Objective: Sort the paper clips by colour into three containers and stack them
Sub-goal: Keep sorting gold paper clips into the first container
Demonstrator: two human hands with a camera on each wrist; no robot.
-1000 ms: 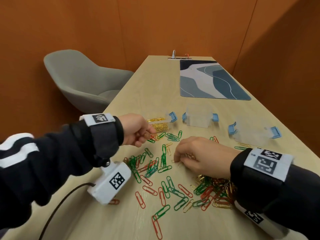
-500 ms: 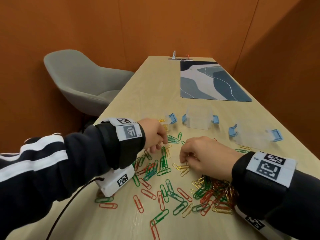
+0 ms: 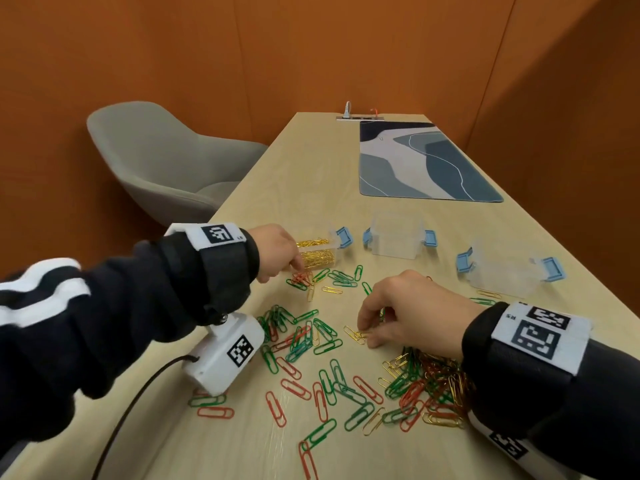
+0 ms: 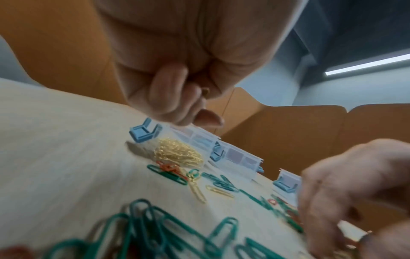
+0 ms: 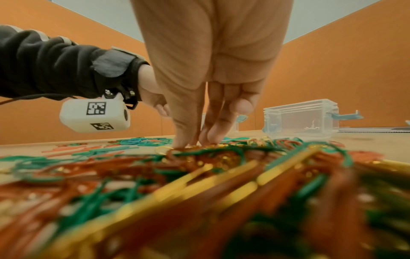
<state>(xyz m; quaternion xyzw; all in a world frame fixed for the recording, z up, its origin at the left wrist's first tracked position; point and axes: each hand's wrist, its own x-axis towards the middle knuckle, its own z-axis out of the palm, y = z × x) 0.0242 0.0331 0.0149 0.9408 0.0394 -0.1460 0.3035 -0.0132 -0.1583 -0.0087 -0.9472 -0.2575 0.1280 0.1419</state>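
My left hand (image 3: 277, 249) hangs just in front of the clear plastic box with blue latches that holds the gold paper clips (image 3: 317, 252), fingers curled down toward a small knot of red and green clips (image 3: 302, 279) at its foot. The left wrist view shows the fingers bunched together, but I cannot tell whether they pinch a clip or close on nothing. I keep that hand near this box because gold is the only colour with a home so far.

My right hand (image 3: 412, 311) is low on the pale wooden table (image 3: 298, 188), thumb and fingertips (image 5: 184, 138) drawn together on a few loose gold paper clips (image 3: 356, 334) that lie apart from the heap. I judge that I am gathering several at once, to save trips, and the grip looks closed on them.

2 more clear latch boxes wait beyond: the middle box (image 3: 398, 237) and the right-hand box (image 3: 502, 271), both apparently without clips. The mixed pile of red, green and gold clips (image 3: 429, 379) sits under my right wrist, with scattered red and green clips (image 3: 304, 337) spread between my hands. Sorting is early; red and green are untouched, and stacking the 3 boxes is far off.
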